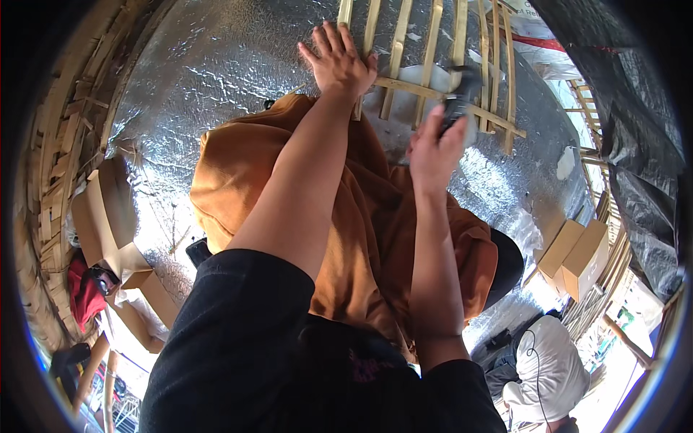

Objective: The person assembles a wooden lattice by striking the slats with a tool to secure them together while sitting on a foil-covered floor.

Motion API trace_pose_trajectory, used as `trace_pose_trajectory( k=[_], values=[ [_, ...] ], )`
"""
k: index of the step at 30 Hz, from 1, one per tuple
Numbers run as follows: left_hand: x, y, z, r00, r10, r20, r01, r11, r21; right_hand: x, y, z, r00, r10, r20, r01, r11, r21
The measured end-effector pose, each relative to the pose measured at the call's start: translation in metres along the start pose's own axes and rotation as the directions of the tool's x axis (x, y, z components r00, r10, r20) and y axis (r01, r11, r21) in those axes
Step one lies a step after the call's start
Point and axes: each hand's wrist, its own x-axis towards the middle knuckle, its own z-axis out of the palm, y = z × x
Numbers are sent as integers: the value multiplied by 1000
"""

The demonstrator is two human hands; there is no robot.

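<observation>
Left hand: grip wide, palm down at the left end of slatted wooden frame. Frame lies toward the far right edge of silver sheet. Right hand: grip closed round blurred dark hammer.

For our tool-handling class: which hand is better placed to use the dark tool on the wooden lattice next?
Probably the right hand: it grips the dark tool by the wooden lattice. The left hand lies spread at the lattice's left side, gripping no tool.
</observation>
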Motion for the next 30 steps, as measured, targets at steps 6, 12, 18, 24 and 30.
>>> trace_pose_trajectory(
  k=[6, 12, 18, 24, 30],
  values=[
    [3, 1, -4, 999, 22, -30, -22, 1000, -3, -7, 50, 16, 989, -148, 11, 135, 869, -476],
    [2, -1, 2, 999, 21, -44, -21, 1000, -6, 0, 77, 22, 976, -213, 54, 206, 802, -561],
    [2, 4, 0, 997, 47, -60, -46, 999, 22, 16, 105, 11, 999, -13, 52, 31, 924, -382],
    [2, -3, 3, 999, 29, -40, -29, 1000, -1, 22, 65, -9, 632, 350, 691, -775, 272, 571],
    [1, -6, 8, 994, 47, -101, -49, 999, -19, 23, 44, -14, 465, -219, 858, -885, -134, 446]
  ],
)
